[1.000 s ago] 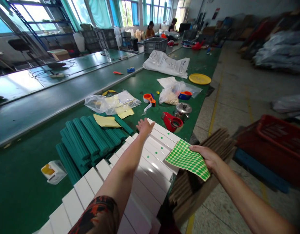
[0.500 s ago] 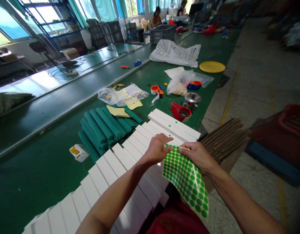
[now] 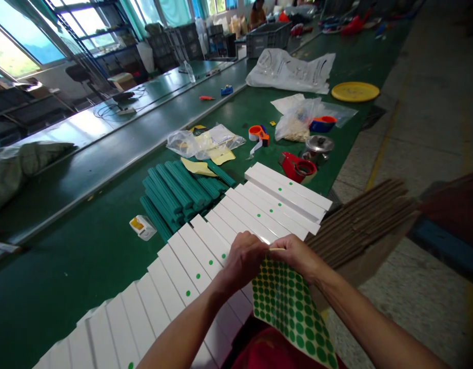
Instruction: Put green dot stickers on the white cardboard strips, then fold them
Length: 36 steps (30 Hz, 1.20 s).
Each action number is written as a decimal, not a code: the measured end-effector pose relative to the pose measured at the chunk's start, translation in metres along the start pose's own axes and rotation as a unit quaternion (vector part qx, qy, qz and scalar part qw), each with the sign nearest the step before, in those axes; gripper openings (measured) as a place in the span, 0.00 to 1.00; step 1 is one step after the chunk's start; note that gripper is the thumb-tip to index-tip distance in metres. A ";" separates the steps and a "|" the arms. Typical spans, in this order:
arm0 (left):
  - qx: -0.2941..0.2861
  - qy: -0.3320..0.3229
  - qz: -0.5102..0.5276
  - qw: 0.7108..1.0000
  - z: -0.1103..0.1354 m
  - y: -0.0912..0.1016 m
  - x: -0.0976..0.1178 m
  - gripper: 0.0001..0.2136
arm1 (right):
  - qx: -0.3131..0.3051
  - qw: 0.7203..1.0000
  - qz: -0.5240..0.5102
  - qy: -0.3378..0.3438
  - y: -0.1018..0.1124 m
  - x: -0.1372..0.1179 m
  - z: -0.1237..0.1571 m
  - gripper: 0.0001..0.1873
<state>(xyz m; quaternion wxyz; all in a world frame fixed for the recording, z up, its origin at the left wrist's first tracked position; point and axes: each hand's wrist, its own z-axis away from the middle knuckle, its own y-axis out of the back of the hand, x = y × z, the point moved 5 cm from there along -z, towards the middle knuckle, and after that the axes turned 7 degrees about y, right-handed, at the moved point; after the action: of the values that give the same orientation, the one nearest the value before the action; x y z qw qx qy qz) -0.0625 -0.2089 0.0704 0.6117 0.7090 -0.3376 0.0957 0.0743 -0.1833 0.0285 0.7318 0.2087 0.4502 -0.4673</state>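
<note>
Grips nearer together: right grip (image 3: 297, 258) pinching green dot sheet (image 3: 292, 312), hanging lower than before; left grip (image 3: 244, 259) curled alongside, hold unclear. White panels (image 3: 277, 200) on green table (image 3: 59, 302).

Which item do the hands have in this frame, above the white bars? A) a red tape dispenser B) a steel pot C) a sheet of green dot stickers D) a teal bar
C: the sheet of green dot stickers hangs just below the left hand and right hand, over the white bars.
</note>
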 end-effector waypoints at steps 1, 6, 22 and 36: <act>-0.001 0.005 0.002 1.000 0.005 -0.001 -0.002 0.15 | -0.006 1.000 -0.004 -0.008 -0.003 0.005 -0.001 0.10; 0.003 -0.013 -0.025 1.000 0.019 -0.007 -0.008 0.13 | -0.034 0.998 -0.042 -0.024 -0.013 0.015 -0.001 0.12; 0.019 -0.053 -0.009 0.998 0.021 -0.006 -0.016 0.10 | -0.024 0.995 -0.075 -0.057 -0.019 0.016 -0.008 0.07; 0.010 0.137 0.134 0.981 -0.022 -0.005 -0.053 0.06 | 0.007 0.995 -0.081 -0.056 -0.011 0.013 -0.011 0.05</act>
<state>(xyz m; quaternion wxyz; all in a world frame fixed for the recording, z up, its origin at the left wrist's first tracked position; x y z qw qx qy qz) -0.0935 -0.1695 0.0420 0.6265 0.6438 -0.3412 0.2768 0.0621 -0.1870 0.0130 0.7143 0.1504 0.4204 -0.5389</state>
